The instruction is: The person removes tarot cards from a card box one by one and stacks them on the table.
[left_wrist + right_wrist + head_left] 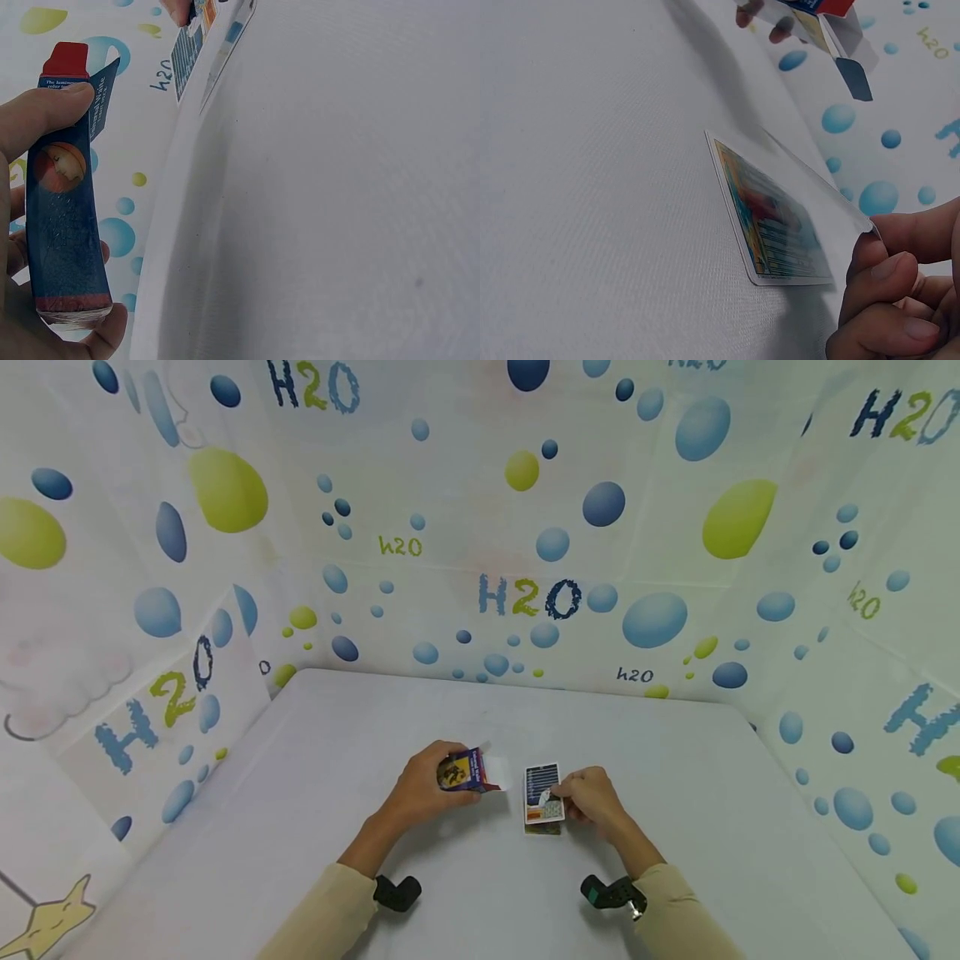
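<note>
My left hand [422, 787] grips a small dark blue tarot card box [459, 771], thumb on one side and fingers round the other. In the left wrist view, the box [64, 217] shows a round face picture, a red end and a raised flap marked "Universal Waite". To its right, my right hand [594, 798] pinches a printed card [538, 802] by its edge, between thumb and forefinger. Seen from the right wrist, this card [832, 199] is tilted above another picture card [761, 217] that lies on the table. The box's inside is hidden.
A white-covered table [337, 727] lies under both hands. Printed sheets with blue and green bubbles form the back wall [450, 543] and sides. Dark wrist cameras [397, 893] sit at both cuffs.
</note>
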A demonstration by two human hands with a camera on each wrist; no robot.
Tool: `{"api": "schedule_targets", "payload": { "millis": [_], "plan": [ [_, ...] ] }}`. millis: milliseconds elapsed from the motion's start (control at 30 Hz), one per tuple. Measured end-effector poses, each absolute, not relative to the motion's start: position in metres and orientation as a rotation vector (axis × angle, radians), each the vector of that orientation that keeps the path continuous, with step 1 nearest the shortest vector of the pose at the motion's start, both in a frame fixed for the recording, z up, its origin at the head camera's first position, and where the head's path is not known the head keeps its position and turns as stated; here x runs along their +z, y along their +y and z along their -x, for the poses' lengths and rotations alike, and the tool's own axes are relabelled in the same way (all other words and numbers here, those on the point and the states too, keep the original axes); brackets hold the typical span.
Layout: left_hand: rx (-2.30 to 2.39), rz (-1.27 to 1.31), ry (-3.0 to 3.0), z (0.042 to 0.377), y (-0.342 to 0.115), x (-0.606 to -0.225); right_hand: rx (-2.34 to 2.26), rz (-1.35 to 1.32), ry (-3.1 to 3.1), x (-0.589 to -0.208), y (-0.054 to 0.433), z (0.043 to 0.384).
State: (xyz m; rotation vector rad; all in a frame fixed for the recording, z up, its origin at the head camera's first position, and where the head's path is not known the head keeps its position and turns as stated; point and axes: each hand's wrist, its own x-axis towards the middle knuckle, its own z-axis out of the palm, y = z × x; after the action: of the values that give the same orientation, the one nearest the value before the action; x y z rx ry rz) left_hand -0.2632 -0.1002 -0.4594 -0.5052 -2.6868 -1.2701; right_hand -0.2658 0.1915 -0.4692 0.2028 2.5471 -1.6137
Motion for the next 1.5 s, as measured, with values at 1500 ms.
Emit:
{"api": "schedule_targets", "payload": {
  "millis": [1500],
  "plan": [
    [-1.265, 0.513, -2.699, 0.268, -0.098, -0.468, -1.231, -0.279, 2.802, -0.478, 0.178, 0.263]
  ]
}}
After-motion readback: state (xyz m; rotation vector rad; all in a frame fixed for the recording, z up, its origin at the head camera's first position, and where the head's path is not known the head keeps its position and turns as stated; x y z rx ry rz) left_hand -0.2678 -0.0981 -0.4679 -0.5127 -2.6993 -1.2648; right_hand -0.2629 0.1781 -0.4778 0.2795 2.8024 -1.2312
